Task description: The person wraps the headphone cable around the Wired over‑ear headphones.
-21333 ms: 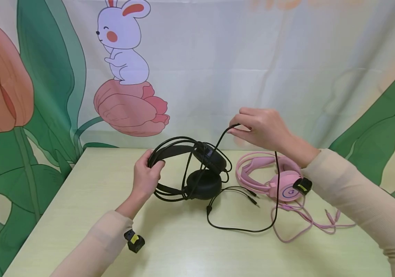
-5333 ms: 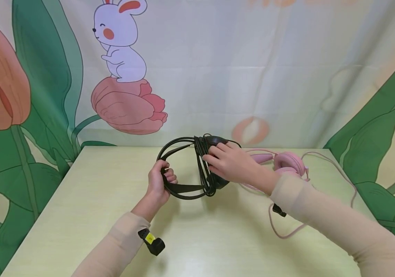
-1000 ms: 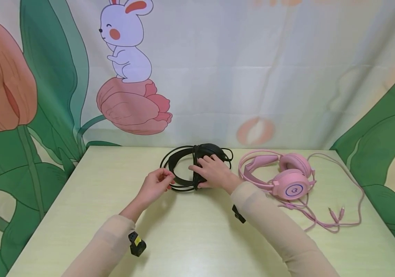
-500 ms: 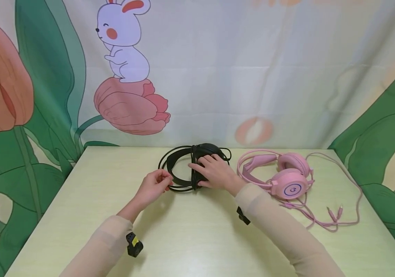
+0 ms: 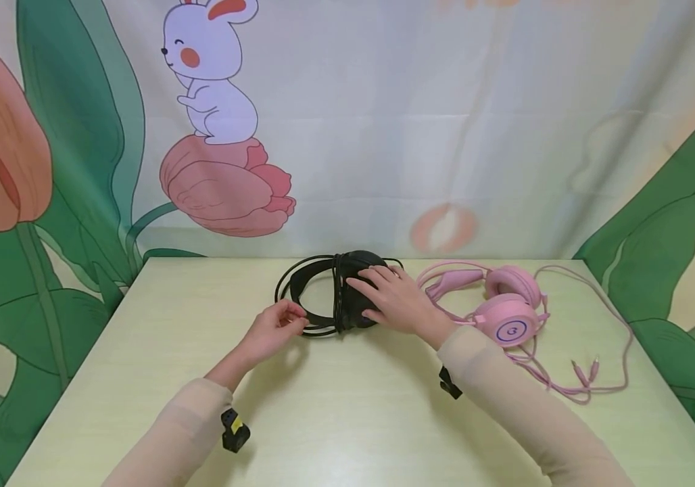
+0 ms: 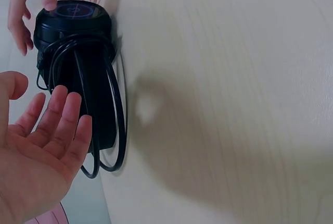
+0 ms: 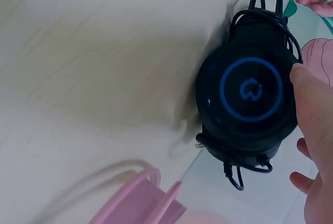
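A black headset lies near the table's back edge, its cable wound in several loops across the band beside the ear cups. My right hand is over the ear cups with fingers spread and slightly bent; in the right wrist view its thumb tip meets the edge of the cup with a blue ring logo. By the headband, at its near left side, is my left hand. The left wrist view shows that hand's fingers loosely bent, holding nothing, overlapping the band.
To the right lies a pink headset with a loose pink cable and two plugs. A patterned curtain hangs behind the table.
Earlier the black cable hung loose, then it was wound round the headset, which was lowered onto the table. In the last second my right hand has shifted right over the cups.
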Motion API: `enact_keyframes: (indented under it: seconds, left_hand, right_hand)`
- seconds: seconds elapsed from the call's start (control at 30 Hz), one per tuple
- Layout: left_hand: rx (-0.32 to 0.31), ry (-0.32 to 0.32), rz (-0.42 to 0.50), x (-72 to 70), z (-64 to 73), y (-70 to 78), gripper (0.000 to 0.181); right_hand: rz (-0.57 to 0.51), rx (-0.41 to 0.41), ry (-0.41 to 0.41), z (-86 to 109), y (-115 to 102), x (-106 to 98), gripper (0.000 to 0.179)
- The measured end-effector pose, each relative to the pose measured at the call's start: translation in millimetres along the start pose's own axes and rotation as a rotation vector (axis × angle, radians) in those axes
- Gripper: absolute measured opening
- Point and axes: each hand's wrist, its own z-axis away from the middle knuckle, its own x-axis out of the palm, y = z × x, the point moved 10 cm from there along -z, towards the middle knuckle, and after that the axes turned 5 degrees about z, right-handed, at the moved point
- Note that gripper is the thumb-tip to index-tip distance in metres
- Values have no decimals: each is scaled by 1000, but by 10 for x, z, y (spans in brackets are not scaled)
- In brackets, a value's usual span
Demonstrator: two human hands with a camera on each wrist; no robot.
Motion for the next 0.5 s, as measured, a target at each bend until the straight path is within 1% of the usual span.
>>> enact_keyframes:
  seconds: [0.17,0.3,0.4,0.5]
  left_hand:
    - [49,-5,-73,1,22,88,19]
    - [80,-12,-83,-20,45,139,21]
    - [84,-32,-78,-19,61,146,25]
    - [95,-51,-101,-8,74,151,28]
  right_hand:
    - [-6,18,-19,139,126,-60,64]
    - [-35,36,-31,263,258,-111,62]
    - [-50,46,-35,369,348,-149,60]
    - [-61,48,-21,472,428,-196,57]
